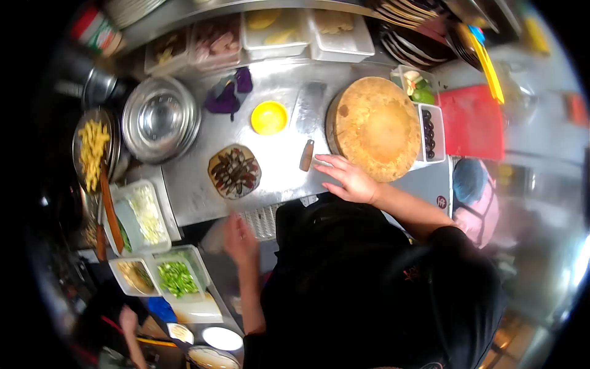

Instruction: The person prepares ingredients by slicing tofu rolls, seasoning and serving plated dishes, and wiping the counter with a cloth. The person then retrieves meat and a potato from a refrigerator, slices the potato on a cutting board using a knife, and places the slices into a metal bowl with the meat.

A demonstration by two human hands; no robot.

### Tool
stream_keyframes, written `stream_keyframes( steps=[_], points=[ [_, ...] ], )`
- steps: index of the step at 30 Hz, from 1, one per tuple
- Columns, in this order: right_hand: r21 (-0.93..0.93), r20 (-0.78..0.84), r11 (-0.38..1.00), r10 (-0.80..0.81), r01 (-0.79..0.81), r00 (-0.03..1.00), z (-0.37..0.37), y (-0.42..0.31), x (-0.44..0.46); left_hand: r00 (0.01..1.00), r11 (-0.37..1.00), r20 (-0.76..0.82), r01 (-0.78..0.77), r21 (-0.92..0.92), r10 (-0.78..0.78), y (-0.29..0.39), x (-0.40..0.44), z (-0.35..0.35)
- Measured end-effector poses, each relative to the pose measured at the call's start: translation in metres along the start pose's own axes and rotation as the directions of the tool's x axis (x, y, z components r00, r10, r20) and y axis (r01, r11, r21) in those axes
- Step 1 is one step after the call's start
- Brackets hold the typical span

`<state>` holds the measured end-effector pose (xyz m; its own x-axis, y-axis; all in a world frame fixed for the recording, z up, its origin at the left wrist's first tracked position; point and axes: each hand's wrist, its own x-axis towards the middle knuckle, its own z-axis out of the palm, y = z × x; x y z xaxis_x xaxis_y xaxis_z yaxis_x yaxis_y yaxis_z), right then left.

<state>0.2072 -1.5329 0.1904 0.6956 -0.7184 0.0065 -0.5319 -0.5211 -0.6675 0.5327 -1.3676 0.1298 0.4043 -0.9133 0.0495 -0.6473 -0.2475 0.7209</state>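
Observation:
My right hand [349,179] is open, fingers spread, over the steel counter [203,206] at the front edge of the round wooden chopping block [381,126]. Its fingertips are close to the wooden handle of a cleaver [307,155], whose broad blade lies flat on the counter; whether they touch is unclear. My left hand [239,238] is lower, off the counter's front edge, its fingers smeared by motion. Nearest to it on the counter sits a plate [254,161] of dark pieces of food. Beyond stand a yellow bowl [269,118] and a crumpled purple thing [227,97].
Metal bowls [161,117] are stacked at left beside a dish of yellow pieces [93,147]. Tubs of chopped greens [178,278] stand lower left. White food tubs [341,46] line the back; a red board [473,122] lies right. Another person's hand [128,320] shows lower left.

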Motion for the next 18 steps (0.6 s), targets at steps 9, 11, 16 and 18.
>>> stream_keyframes(
  steps=[9, 11, 16, 18],
  points=[
    [0.028, -0.342, 0.958, 0.278, -0.286, 0.898, -0.049, 0.035, -0.114, 0.903, 0.885, 0.129, -0.358, -0.297, 0.409, 0.167, 0.178, 0.192],
    [0.071, -0.413, 0.943, 0.324, -0.325, 0.851, -0.054, 0.048, -0.144, 0.941, 0.926, 0.104, -0.289, -0.243, 0.321, 0.187, 0.225, 0.234],
    [0.076, -0.536, 0.879, 0.434, -0.470, 0.724, -0.065, 0.080, -0.223, 0.974, 0.959, -0.031, -0.228, -0.167, 0.226, 0.234, 0.329, 0.300],
    [0.140, -0.562, 0.839, 0.505, -0.526, 0.655, -0.072, 0.089, -0.256, 0.973, 0.967, 0.000, -0.227, -0.116, 0.229, 0.209, 0.381, 0.338]
  ],
)
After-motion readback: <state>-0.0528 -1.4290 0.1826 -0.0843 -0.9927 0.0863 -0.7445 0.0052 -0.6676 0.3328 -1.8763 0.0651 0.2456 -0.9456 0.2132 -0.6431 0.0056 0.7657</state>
